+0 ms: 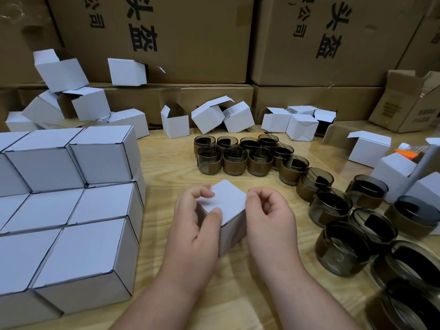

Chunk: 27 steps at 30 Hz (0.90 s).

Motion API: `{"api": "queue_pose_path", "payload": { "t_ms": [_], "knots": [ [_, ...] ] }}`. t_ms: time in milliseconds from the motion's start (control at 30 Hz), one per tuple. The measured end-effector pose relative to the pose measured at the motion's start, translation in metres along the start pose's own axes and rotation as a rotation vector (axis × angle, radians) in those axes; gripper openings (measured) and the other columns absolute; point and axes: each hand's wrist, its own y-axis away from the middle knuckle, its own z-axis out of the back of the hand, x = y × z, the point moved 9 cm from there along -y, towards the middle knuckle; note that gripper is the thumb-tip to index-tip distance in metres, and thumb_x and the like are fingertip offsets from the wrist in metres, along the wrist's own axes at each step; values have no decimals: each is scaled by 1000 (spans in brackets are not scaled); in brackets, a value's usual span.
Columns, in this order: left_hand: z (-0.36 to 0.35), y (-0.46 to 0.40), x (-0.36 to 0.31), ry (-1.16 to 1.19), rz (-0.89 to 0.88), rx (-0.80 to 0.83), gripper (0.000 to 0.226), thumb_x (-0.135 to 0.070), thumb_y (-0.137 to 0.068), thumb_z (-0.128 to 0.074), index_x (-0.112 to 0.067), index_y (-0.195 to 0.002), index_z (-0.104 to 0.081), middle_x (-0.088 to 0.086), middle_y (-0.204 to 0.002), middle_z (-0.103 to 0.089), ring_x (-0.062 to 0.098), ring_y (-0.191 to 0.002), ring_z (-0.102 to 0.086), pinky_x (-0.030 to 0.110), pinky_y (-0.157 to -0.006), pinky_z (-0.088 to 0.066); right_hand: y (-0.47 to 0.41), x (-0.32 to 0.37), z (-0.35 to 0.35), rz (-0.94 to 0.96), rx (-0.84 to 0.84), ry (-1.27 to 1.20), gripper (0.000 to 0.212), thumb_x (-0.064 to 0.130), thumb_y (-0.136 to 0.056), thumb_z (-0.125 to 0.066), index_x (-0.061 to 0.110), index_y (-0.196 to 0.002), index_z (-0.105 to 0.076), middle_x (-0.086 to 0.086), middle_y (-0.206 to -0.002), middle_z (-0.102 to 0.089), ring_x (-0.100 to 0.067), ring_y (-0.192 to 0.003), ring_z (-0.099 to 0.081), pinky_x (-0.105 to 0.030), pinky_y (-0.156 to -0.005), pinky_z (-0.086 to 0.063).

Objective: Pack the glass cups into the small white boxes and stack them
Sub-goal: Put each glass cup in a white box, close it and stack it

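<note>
The closed white box [228,206] sat between 2 hands: the left hand [192,225] gripped its near corner, while the right hand [269,215], fingers curled, touched its right edge.

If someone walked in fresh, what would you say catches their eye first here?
Probably the two hands, left hand and right hand, holding a closed white box at centre. Next, the stack of closed boxes at left, and the smoky glass cups trailing right.

Brown cartons [190,39] behind wooden table [166,160]
</note>
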Motion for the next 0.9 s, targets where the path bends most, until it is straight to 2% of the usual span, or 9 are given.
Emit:
{"api": "queue_pose_path", "payload": {
  "t_ms": [67, 233, 367, 500, 633, 733, 800, 867, 900],
  "knots": [
    [1, 0, 9, -7, 96, -6, 36, -34, -80, -54, -55, -109, -48, -6, -125, -59, 22, -115, -61, 50, -98, -51, -1, 0, 0, 5, 0, 2, 10, 19, -95, -63, 24, -88, -68, 17, -74, -69, 5, -64, -59, -9, -58, -44],
    [-4, -2, 13, -34, 139, 44, 41, -42, -76, -54, -62, -111, -45, -16, -114, -63, 3, -99, -64, 28, -81, -49, 2, -1, 0, -18, 14, 31, 11, 24, -98, -60, 28, -91, -68, 17, -80, -71, 5, -68, -61, -15, -61, -46],
    [-9, -2, 15, -13, 180, 107, 44, -42, -78, -54, -66, -112, -42, -14, -120, -62, 0, -102, -63, 20, -82, -48, 7, -6, -3, -108, 75, 96, 30, 31, -100, -52, 26, -77, -70, 18, -71, -69, 0, -67, -60, -28, -64, -43],
    [-16, 4, 12, -19, 191, 213, 50, -44, -80, -43, -71, -119, -27, -12, -127, -53, 3, -105, -57, 20, -84, -45, 12, 0, -2, -144, 96, -17, 19, 24, -96, -60, 32, -84, -74, 18, -77, -72, 4, -69, -61, -32, -66, -43],
    [-14, 6, 5, 74, 128, 221, 61, -38, -77, -44, -76, -121, -27, -34, -122, -42, 0, -110, -52, 24, -93, -44, 20, 10, -14, -128, 241, -151, 21, 21, -85, -67, 36, -97, -75, 9, -96, -76, -20, -94, -69, -45, -81, -51],
    [-4, 4, -2, 173, 55, 121, 65, -24, -76, -45, -68, -123, -40, -30, -116, -50, 5, -111, -57, 26, -94, -50, 32, 34, -23, 85, 402, -66, 48, 5, -96, -64, 47, -117, -69, 23, -115, -72, -5, -99, -70, -24, -78, -54],
    [3, 2, 1, 288, 53, 51, 64, -19, -75, -45, -62, -121, -49, -11, -121, -56, 21, -109, -62, 38, -90, -57, 41, 45, -27, 207, 526, 34, 61, 13, -86, -72, 58, -126, -60, 37, -122, -63, 11, -103, -65, -8, -74, -52],
    [7, -1, 9, 411, 120, 10, 62, -19, -74, -45, -59, -119, -55, 6, -121, -58, 35, -106, -63, 51, -88, -58, 46, 46, -29, 249, 619, 199, 75, 16, -73, -83, 65, -124, -58, 42, -133, -52, 16, -114, -57, -3, -76, -49],
    [7, -2, 14, 447, 160, -2, 61, -19, -74, -45, -58, -119, -57, 10, -120, -59, 35, -101, -63, 49, -84, -58, 45, 45, -29, 271, 642, 298, 75, 18, -70, -86, 66, -122, -59, 43, -134, -49, 15, -116, -55, -2, -76, -48]
  ]
}}
